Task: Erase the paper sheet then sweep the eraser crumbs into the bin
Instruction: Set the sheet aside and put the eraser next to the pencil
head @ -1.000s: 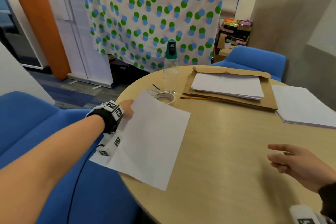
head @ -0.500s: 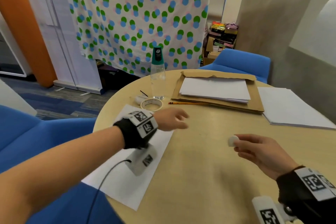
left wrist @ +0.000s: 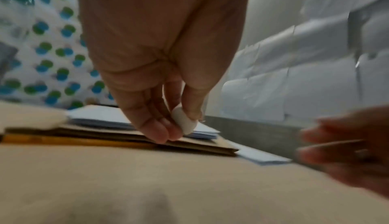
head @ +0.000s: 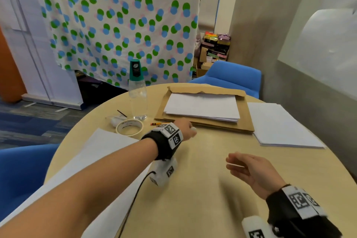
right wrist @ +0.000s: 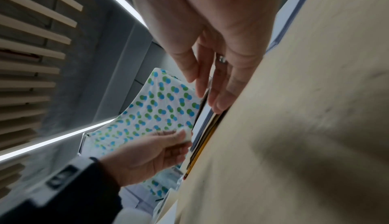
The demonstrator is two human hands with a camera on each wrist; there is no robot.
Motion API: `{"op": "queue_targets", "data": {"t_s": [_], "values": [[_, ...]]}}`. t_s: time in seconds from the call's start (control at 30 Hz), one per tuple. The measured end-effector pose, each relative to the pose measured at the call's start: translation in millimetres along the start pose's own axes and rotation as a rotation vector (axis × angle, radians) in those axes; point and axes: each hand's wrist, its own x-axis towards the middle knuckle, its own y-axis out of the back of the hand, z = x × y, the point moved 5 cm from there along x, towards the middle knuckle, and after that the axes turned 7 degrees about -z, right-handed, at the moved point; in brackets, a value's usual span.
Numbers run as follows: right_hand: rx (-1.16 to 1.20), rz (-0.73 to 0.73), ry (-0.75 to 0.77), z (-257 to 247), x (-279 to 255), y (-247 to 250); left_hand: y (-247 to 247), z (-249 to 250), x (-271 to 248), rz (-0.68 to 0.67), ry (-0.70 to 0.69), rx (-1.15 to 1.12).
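Observation:
A small white eraser (head: 193, 128) is pinched between the thumb and fingers of my left hand (head: 186, 129), just above the table near the front edge of the cardboard. The left wrist view shows the eraser (left wrist: 184, 122) at the fingertips of that hand (left wrist: 164, 94). My right hand (head: 245, 166) hovers over the table's middle with its fingers straight and holds nothing; the right wrist view shows this hand (right wrist: 210, 78) empty too. The white paper sheet (head: 100, 147) lies at the table's left edge, partly under my left forearm. No bin is in view.
A clear bottle (head: 137, 92), a tape roll (head: 129, 127) and a pencil (head: 158, 123) sit at the back left. A cardboard sheet (head: 245, 123) bears a paper stack; another paper stack (head: 280, 123) lies to its right. Blue chairs (head: 231, 75) stand around the round table.
My left hand let go of the paper sheet and moved right. The eraser passed from my right hand to my left, and the right hand drew back empty.

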Motion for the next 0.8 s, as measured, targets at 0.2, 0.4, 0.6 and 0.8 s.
{"op": "queue_targets", "data": {"t_s": [0.2,0.4,0.6,0.8], "values": [[-0.051,0.007,-0.1,10.2,-1.4,33.4,0.1,-15.7,44.5,-0.061,0.168,0.096],[-0.082,0.036,-0.154,12.9,-3.0,51.7,14.7,-19.7,31.7,0.026,0.167,0.234],[-0.511,-0.031,-0.1,8.3,-8.4,44.4,16.5,-56.0,-62.7,-0.213,0.34,0.604],[-1.281,-0.211,-0.114,12.3,-7.2,-8.1,-11.1,-83.5,-76.9,-0.206,0.395,0.515]]}}
